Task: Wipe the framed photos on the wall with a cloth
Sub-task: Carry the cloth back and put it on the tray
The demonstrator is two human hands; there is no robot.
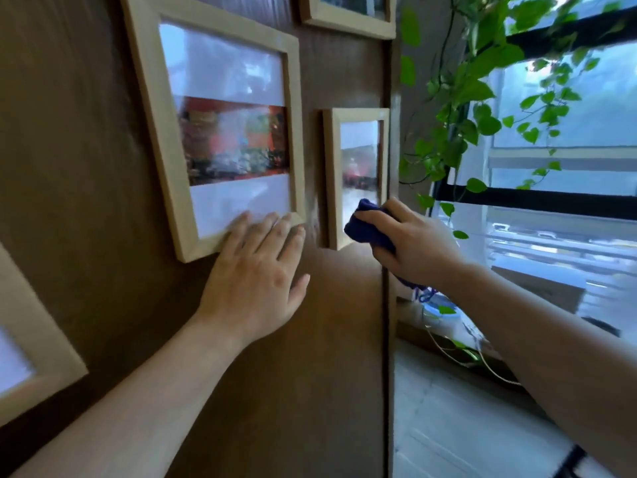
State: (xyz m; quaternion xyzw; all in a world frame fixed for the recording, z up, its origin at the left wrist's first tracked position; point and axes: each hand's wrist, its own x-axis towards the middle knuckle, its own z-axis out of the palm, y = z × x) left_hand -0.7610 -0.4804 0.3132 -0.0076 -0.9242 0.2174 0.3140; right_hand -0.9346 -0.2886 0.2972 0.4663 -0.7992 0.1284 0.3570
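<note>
right hand bunched round soft cloth on small frame | left hand flat, we're steadying big frame | glass probably fragile, so go light

Bare brown wood wall lies open below the large pale wooden picture frame and the small pale wooden frame. At the wall's right edge, trailing green vine leaves crowd the window side.
</note>
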